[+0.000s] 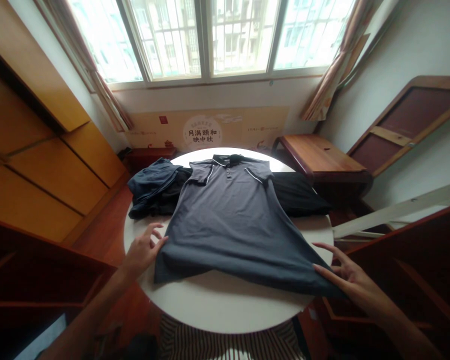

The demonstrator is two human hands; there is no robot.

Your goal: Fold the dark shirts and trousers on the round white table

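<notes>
A grey polo shirt (225, 225) with a dark collar, buttons and white-edged sleeve bands lies front up, its collar at the far side and its hem towards me. At its left edge is my left hand (142, 250), fingers bent and apart, with the thumb tip touching the cloth. My right hand (345, 275) grips the lower right corner, thumb on top and index finger stretched out. The cloth pulls taut towards that hand. Part of the corner is hidden under my right palm.
The shirt rests on a round white table (225, 310). Dark folded clothes (153, 187) lie at its left, and black cloth (298, 195) shows at the right. A wooden side table (326, 152) stands behind on the right. Yellow cabinets (41, 170) line the left wall.
</notes>
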